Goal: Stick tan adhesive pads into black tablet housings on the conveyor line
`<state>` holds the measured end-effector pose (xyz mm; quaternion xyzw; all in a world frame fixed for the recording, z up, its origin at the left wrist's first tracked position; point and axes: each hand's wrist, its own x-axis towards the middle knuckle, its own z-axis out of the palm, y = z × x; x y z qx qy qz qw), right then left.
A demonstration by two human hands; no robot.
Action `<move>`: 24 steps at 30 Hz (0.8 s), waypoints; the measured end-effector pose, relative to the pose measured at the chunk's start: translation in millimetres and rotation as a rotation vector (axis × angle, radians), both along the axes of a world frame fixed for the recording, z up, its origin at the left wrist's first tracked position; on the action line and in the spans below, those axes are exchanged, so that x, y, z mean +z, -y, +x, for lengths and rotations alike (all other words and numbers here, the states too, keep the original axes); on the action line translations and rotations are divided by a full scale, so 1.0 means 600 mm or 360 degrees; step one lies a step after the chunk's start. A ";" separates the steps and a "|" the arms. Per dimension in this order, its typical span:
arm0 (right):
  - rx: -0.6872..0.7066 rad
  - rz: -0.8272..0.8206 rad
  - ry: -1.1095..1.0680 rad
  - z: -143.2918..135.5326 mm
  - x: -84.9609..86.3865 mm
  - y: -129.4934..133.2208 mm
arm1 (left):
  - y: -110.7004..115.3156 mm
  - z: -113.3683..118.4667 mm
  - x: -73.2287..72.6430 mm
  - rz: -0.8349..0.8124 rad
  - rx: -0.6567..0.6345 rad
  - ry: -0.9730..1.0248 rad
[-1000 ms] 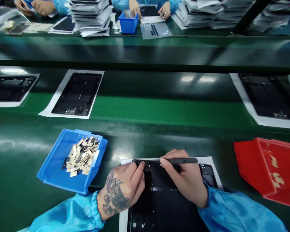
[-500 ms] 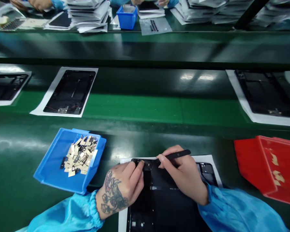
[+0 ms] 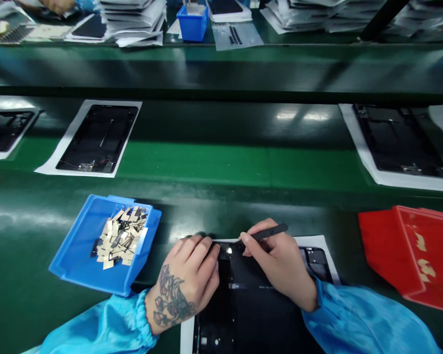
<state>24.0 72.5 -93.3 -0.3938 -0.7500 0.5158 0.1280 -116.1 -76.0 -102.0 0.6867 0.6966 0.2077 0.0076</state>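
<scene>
A black device panel (image 3: 266, 314) lies on white paper (image 3: 186, 335) at the bottom centre. My right hand (image 3: 278, 260) is closed on a slim black tool (image 3: 271, 232), whose tip points down-left at the panel's upper edge. Over the panel's top left corner rests my left hand (image 3: 188, 280), tattooed on its back, fingers bent and close together; whatever lies under its fingertips is hidden. Left of it stands a blue bin (image 3: 77, 260) holding small cream and black pieces (image 3: 121, 238).
To the right is a red bin (image 3: 380, 246) with cream scraps. Beyond the work surface, a green belt (image 3: 206, 162) carries panels on paper, one (image 3: 99, 137) at left and one (image 3: 402, 140) at right. A far shelf holds stacked packets (image 3: 133, 19), a small blue box (image 3: 192, 24) and a person's hand.
The fingers of my left hand have spread forward over the panel's corner. Panels on the belt have shifted slightly left. At the far shelf, a person's hands near the small blue box have left view.
</scene>
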 end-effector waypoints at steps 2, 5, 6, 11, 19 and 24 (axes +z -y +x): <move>0.0018 0.0074 0.0021 0.002 -0.001 0.002 | 0.000 -0.001 -0.001 -0.0014 -0.0031 0.0023; 0.0056 0.0218 -0.0015 0.002 -0.002 0.005 | 0.002 -0.002 -0.001 -0.0046 -0.0049 0.0050; 0.0068 0.0272 -0.0040 0.001 -0.002 0.006 | 0.002 -0.003 -0.001 -0.0055 -0.0051 0.0067; 0.0169 0.0511 -0.0139 0.004 -0.004 0.010 | -0.005 -0.006 0.009 -0.0121 -0.0050 0.0229; 0.0179 0.0592 -0.0362 0.014 -0.005 0.004 | -0.009 -0.005 0.010 -0.0203 -0.0036 0.0246; 0.0227 0.0464 -0.0500 0.016 -0.008 0.004 | -0.010 -0.001 0.011 -0.0224 -0.0025 0.0188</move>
